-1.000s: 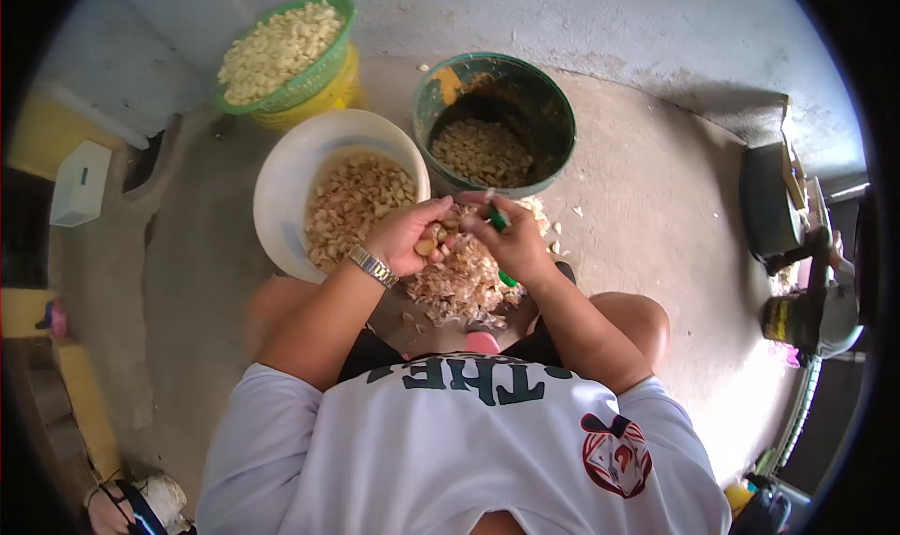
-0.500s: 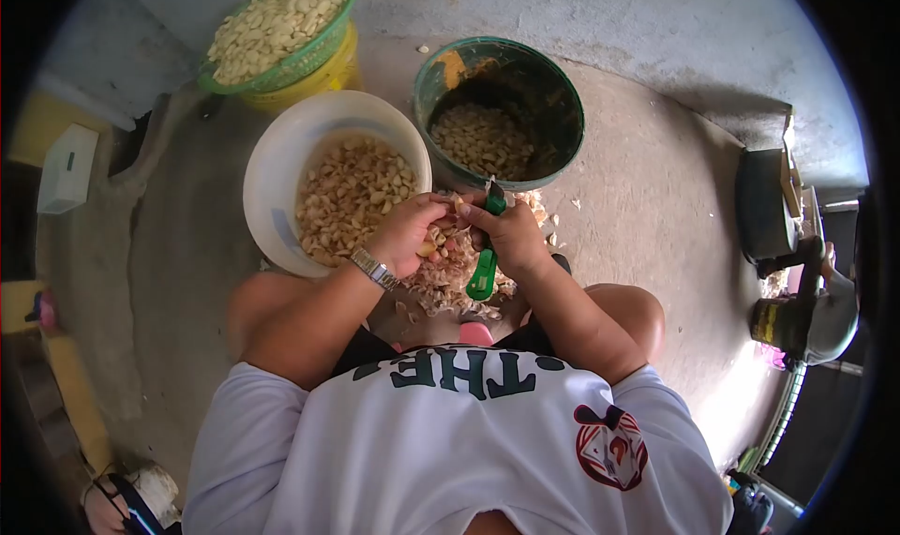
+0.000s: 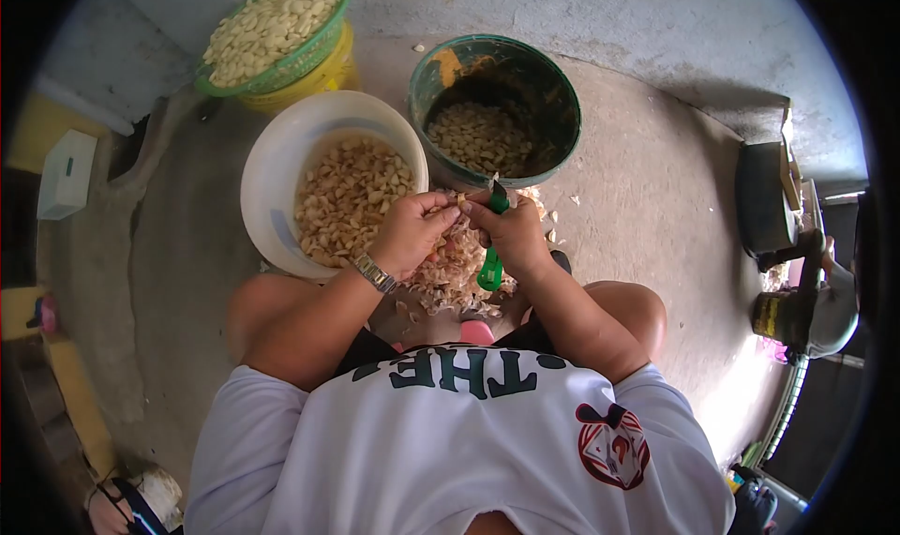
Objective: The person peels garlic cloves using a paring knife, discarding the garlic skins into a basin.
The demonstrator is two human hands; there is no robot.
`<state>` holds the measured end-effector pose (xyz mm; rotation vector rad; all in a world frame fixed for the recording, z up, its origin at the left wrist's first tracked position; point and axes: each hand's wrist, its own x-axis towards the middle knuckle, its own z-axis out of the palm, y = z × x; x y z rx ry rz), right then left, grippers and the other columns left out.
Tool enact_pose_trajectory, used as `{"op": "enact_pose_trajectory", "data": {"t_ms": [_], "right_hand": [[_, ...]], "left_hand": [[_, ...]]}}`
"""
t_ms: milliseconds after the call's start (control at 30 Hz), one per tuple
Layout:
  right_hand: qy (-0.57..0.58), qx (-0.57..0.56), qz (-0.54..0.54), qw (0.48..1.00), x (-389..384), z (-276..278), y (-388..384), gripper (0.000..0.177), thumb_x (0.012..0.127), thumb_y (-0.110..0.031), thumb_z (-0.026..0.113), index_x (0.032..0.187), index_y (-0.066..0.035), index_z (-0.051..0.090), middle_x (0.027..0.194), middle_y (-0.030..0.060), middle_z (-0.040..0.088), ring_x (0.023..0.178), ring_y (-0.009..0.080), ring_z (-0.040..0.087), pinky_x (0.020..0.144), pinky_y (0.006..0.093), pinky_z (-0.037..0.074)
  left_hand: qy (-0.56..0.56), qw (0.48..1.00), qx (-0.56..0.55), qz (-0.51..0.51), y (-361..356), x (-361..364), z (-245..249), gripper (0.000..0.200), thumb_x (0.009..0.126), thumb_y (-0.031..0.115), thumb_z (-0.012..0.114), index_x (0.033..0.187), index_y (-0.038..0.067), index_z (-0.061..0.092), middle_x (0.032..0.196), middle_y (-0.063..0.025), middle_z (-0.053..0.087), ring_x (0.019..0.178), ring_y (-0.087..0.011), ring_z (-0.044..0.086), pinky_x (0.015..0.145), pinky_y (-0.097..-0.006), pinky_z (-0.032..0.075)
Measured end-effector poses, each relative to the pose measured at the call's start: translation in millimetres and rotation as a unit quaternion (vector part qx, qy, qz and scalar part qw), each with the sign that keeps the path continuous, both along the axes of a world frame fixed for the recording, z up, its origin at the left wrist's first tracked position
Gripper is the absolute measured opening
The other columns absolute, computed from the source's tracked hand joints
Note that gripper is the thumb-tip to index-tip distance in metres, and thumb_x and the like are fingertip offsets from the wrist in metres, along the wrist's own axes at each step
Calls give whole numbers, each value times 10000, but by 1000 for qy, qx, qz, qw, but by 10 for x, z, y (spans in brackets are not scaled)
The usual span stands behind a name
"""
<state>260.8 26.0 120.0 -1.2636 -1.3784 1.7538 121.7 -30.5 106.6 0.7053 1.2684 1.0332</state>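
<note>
A small pale garlic clove (image 3: 460,199) sits between the fingertips of both hands. My left hand (image 3: 412,230), with a metal watch on its wrist, is closed in a pinch on the clove. My right hand (image 3: 516,234) is wrapped round a green utility knife (image 3: 490,269), its blade end pointing away from me, while the thumb and fingertip also touch the clove. Under the hands lies a heap of garlic skins (image 3: 450,286). To the left, a white basin (image 3: 267,193) holds many unpeeled-looking cloves in water. Just beyond the hands stands a dark green bucket (image 3: 553,113) with paler cloves inside.
At the back left, a green basket (image 3: 339,19) full of pale cloves rests on a yellow bucket (image 3: 342,66). A grey wall (image 3: 609,19) runs along the back. Dark containers (image 3: 761,197) stand at the right, and a white box (image 3: 66,177) is at the far left.
My left fingers have closed to a tighter pinch on the clove, and the thumb has moved. The knife handle has tilted slightly and shifted a little to the right.
</note>
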Motion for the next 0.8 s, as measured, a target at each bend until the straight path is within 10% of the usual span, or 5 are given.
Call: {"op": "enact_pose_trajectory", "data": {"t_ms": [300, 500, 800], "right_hand": [[-121, 244, 57, 961, 120, -172, -63, 191, 764, -132, 559, 865, 30, 574, 700, 93, 586, 647, 174, 550, 613, 277, 432], [-51, 8, 130, 990, 211, 11, -77, 333, 846, -232, 430, 1042, 33, 483, 811, 167, 580, 771, 216, 568, 697, 286, 425], [-77, 112, 152, 979, 210, -13, -145, 373, 857, -203, 422, 1162, 11, 428, 727, 112, 578, 668, 154, 540, 659, 264, 430]], "left_hand": [[27, 999, -22, 21, 22, 90, 55, 175, 834, 161, 483, 898, 11, 547, 721, -33, 561, 501, -85, 537, 332, -175, 380], [42, 996, 22, 74, 36, 90, -88, 166, 831, 166, 483, 863, 16, 546, 665, -24, 549, 498, -104, 552, 341, -187, 389], [90, 982, 106, 126, 15, 245, -58, 143, 789, 105, 539, 760, -33, 563, 560, -16, 525, 470, -59, 477, 423, -205, 405]]}}
